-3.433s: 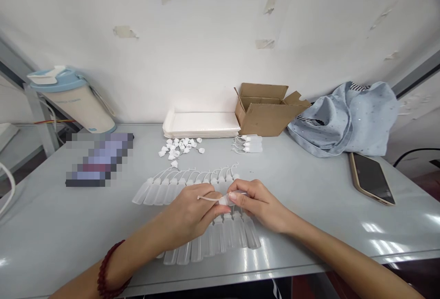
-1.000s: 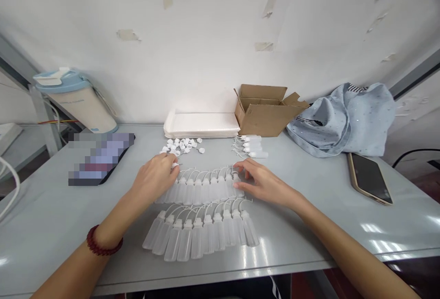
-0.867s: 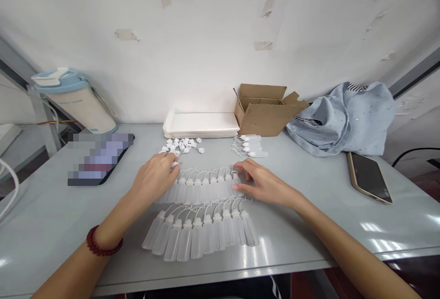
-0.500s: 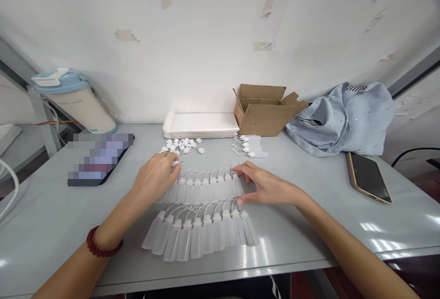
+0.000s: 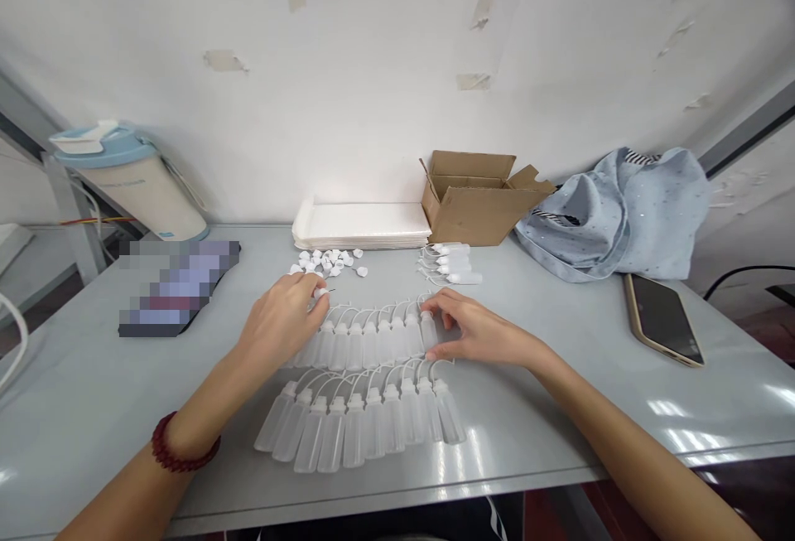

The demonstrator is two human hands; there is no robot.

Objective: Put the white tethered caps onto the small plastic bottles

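Note:
My left hand [image 5: 286, 309] is closed in a pinch on a small white cap [image 5: 320, 293] with a thin dark needle tip pointing right. It hovers over the left end of the back row of clear plastic squeeze bottles [image 5: 371, 345]. My right hand [image 5: 469, 327] has thumb and fingers around the rightmost bottle [image 5: 428, 330] of that row. A front row of similar bottles [image 5: 354, 433] lies fanned out nearer me, each with a looped tether. Behind my left hand sits a pile of loose white caps [image 5: 335, 259].
Capped bottles [image 5: 456, 263] lie before an open cardboard box [image 5: 475, 214]. Beside the box is a stack of white padded envelopes [image 5: 366, 224]. A tumbler [image 5: 142, 193] and a blurred phone [image 5: 183, 288] are left; a blue cloth bag [image 5: 621, 214] and another phone [image 5: 664, 319] are right.
My right thumb and fingers have closed in on the rightmost back-row bottle, which now stands slightly apart from its neighbours. My left hand keeps its pinch on the cap, nearly still.

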